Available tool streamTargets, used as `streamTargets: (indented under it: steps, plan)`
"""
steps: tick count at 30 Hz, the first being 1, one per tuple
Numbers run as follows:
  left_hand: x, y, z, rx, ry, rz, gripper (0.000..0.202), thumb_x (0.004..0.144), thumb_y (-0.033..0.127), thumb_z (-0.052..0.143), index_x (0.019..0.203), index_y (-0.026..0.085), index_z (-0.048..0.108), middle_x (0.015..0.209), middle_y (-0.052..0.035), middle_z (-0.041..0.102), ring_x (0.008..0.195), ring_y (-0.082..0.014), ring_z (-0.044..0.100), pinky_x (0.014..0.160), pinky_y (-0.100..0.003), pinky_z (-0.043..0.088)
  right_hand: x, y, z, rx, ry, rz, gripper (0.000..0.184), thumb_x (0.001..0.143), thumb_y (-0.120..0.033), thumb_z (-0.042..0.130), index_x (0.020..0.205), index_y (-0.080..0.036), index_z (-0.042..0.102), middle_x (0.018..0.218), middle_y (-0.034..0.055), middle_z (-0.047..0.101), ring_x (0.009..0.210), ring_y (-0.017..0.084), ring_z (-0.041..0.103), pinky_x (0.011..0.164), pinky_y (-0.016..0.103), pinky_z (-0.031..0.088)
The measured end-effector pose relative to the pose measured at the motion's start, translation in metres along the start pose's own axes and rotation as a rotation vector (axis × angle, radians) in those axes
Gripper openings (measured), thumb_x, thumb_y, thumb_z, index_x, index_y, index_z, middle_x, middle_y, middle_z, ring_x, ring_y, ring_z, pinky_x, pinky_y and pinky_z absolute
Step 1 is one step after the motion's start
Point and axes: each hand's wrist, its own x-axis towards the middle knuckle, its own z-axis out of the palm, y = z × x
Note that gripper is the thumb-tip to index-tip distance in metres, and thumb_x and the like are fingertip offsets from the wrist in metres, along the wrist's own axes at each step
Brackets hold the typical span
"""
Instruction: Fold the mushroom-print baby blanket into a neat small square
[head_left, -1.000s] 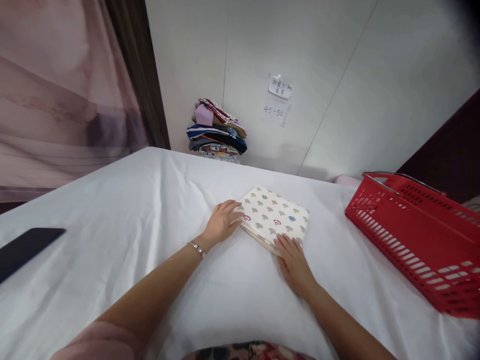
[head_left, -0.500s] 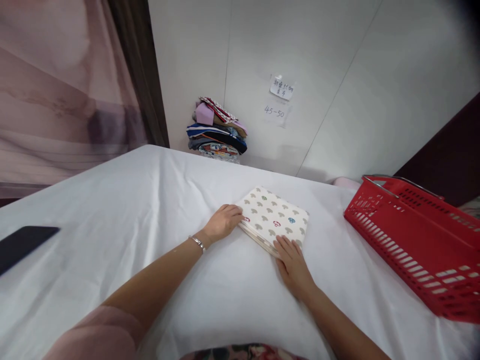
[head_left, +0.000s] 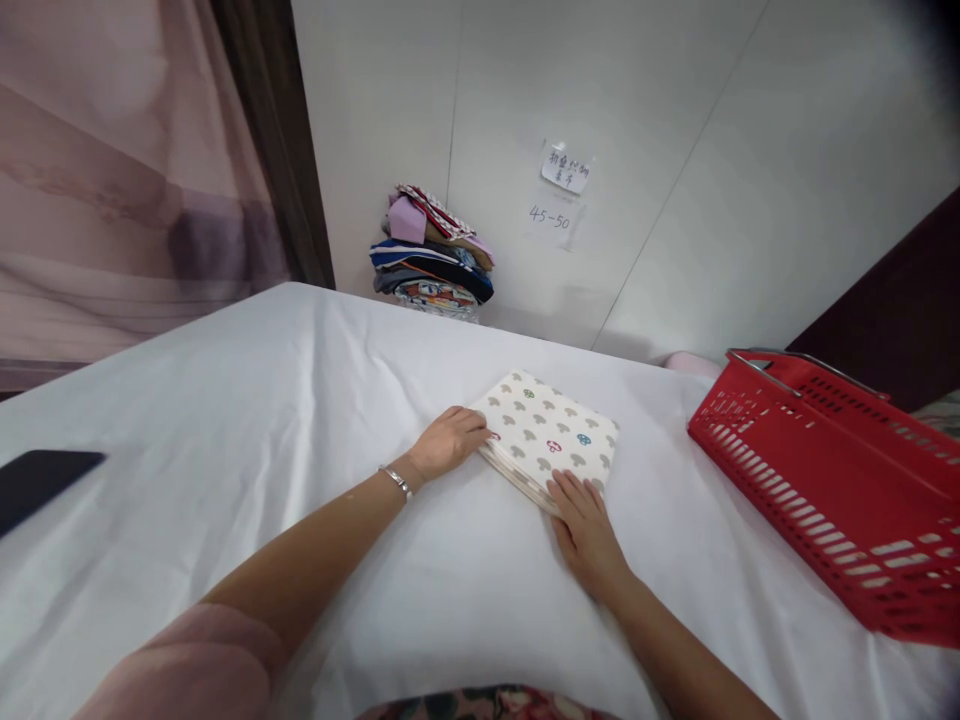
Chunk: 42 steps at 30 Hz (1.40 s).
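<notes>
A folded cloth (head_left: 551, 430), off-white with grey mushrooms and a few red, green and blue ones, lies on the white-covered table (head_left: 420, 620). My left hand (head_left: 450, 440), a silver bracelet at its wrist, is closed on the cloth's left corner; the thumb is largely hidden. At the near right corner, the stretched fingers of my right hand (head_left: 589, 530) rest flat on the top layer. Its thumb lies by the front edge. Several stacked layers show along that edge.
A red plastic basket (head_left: 840, 490) with metal handles stands at the right. On the left lies a dark flat object (head_left: 45, 485), cut off by the frame. Beyond the far table edge is a pile of folded fabrics (head_left: 435, 255) against the wall, near paper labels (head_left: 566, 168).
Both hands and the folded cloth stay in nearly the same place. The view has shifted very slightly.
</notes>
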Motion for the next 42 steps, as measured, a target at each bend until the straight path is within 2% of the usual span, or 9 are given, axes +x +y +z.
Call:
streamTargets:
  steps: [8,15,19,24,29,33,38,40,42]
  plan:
    - [-0.009,0.000,-0.002,-0.024,-0.066,-0.030,0.037,0.091,0.017,0.030,0.113,0.026,0.059,0.100,-0.0067,0.061,0.097,-0.0175,0.052,0.088,-0.035,0.037,0.000,-0.002,-0.002,0.009,-0.040,0.014,0.052,0.088,-0.016,0.035,0.140,-0.021,0.029,0.141,0.0078,0.038,0.133,0.024,0.027,0.106,0.051,0.027]
    - [-0.011,0.001,-0.005,-0.045,-0.066,-0.072,0.049,0.080,0.002,0.035,0.115,0.027,0.058,0.105,-0.0056,0.060,0.101,-0.0179,0.052,0.090,-0.037,0.038,0.017,-0.006,-0.017,0.029,-0.138,0.040,0.050,0.086,-0.015,0.036,0.135,-0.021,0.038,0.141,0.0067,0.038,0.132,0.023,0.029,0.106,0.050,0.026]
    - [-0.002,0.020,-0.005,-0.071,0.004,-0.055,0.038,0.082,0.011,0.041,0.116,0.019,0.056,0.117,-0.0086,0.057,0.111,-0.0201,0.049,0.097,-0.040,0.036,0.032,-0.016,-0.013,0.021,-0.199,-0.024,0.055,0.084,-0.017,0.039,0.139,-0.019,0.031,0.145,0.0077,0.030,0.134,0.024,0.026,0.106,0.049,0.025]
    - [-0.001,0.040,0.013,-0.068,-0.073,0.002,0.036,0.090,0.024,0.039,0.125,0.020,0.048,0.131,-0.0082,0.050,0.125,-0.0207,0.040,0.105,-0.044,0.030,0.034,-0.022,-0.007,0.008,-0.206,-0.044,0.058,0.084,-0.020,0.043,0.140,-0.019,0.028,0.145,0.0091,0.030,0.134,0.026,0.025,0.107,0.051,0.024]
    - [-0.006,0.036,0.023,-0.071,-0.103,-0.015,0.036,0.092,0.027,0.037,0.125,0.020,0.048,0.133,-0.0074,0.049,0.127,-0.0193,0.040,0.107,-0.043,0.029,0.040,-0.020,-0.026,0.084,-0.289,-0.006,0.059,0.085,-0.026,0.044,0.141,-0.021,0.026,0.146,0.0066,0.029,0.135,0.022,0.023,0.107,0.046,0.026]
    - [-0.007,0.032,0.022,-0.088,-0.096,-0.012,0.038,0.092,0.030,0.037,0.128,0.021,0.046,0.134,-0.0068,0.049,0.127,-0.0189,0.040,0.107,-0.044,0.029,0.050,-0.016,-0.020,0.077,-0.282,-0.010,0.059,0.087,-0.034,0.045,0.141,-0.020,0.025,0.147,0.0083,0.025,0.136,0.023,0.018,0.108,0.048,0.023]
    - [0.000,0.029,0.015,-0.166,-0.045,-0.075,0.031,0.092,0.031,0.037,0.113,0.024,0.059,0.121,-0.0039,0.060,0.116,-0.0170,0.051,0.100,-0.040,0.038,0.050,-0.014,-0.012,0.103,-0.289,-0.023,0.062,0.087,-0.042,0.046,0.141,-0.020,0.026,0.147,0.0083,0.027,0.135,0.024,0.021,0.109,0.048,0.021]
    - [0.007,0.024,0.013,-0.175,0.012,-0.160,0.030,0.091,0.031,0.037,0.099,0.023,0.065,0.112,-0.0042,0.064,0.108,-0.0176,0.055,0.095,-0.038,0.042,0.046,-0.009,-0.019,0.152,-0.269,-0.004,0.054,0.089,-0.040,0.043,0.139,-0.024,0.030,0.145,0.0059,0.031,0.135,0.022,0.024,0.108,0.046,0.024]
    - [0.017,0.014,0.013,-0.150,0.092,-0.286,0.030,0.089,0.033,0.039,0.094,0.021,0.066,0.113,-0.0063,0.063,0.107,-0.0201,0.056,0.093,-0.039,0.044,0.041,0.003,-0.024,0.162,-0.171,0.081,0.047,0.091,-0.038,0.040,0.136,-0.027,0.035,0.144,0.0052,0.033,0.134,0.023,0.025,0.106,0.047,0.026]
